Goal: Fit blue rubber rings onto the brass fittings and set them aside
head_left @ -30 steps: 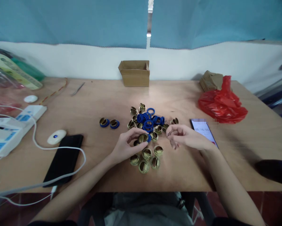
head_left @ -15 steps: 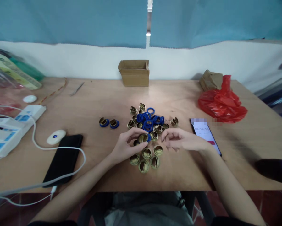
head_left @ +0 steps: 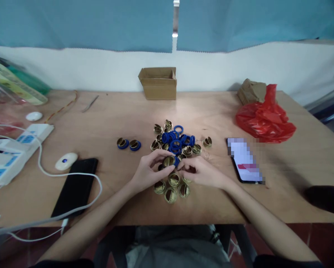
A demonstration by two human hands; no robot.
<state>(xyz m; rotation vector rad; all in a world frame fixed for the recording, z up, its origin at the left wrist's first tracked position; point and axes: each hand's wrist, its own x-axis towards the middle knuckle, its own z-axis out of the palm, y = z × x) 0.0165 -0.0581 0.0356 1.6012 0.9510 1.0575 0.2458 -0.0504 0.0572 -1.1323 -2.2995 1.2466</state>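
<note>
My left hand (head_left: 150, 169) is closed, with thumb and fingers pinching a round brass-coloured metal fitting (head_left: 169, 161). A blue ring (head_left: 177, 160) sits against that fitting's right side. Close by on the right, my right hand (head_left: 202, 171) has its fingers curled together in a pinch at the blue ring's edge; whatever they hold is hidden. Under and in front of the hands lie several more brass fittings (head_left: 171, 194). Beyond them is a pile of loose blue rings (head_left: 175, 145) mixed with fittings. Off to the left rest two fittings with blue rings on them (head_left: 134, 144).
A cardboard box (head_left: 159, 87) stands at the back by the wall. On the right are a red plastic bag (head_left: 266, 121), a lit phone (head_left: 245, 162) and a dark object (head_left: 324, 199). At left lie a black phone (head_left: 76, 188), a white cable (head_left: 99, 186) and a power strip (head_left: 34, 136).
My right hand has moved left from beside the pile to the fitting in my left hand, its fingers now drawn together. My left hand keeps its hold in nearly the same place.
</note>
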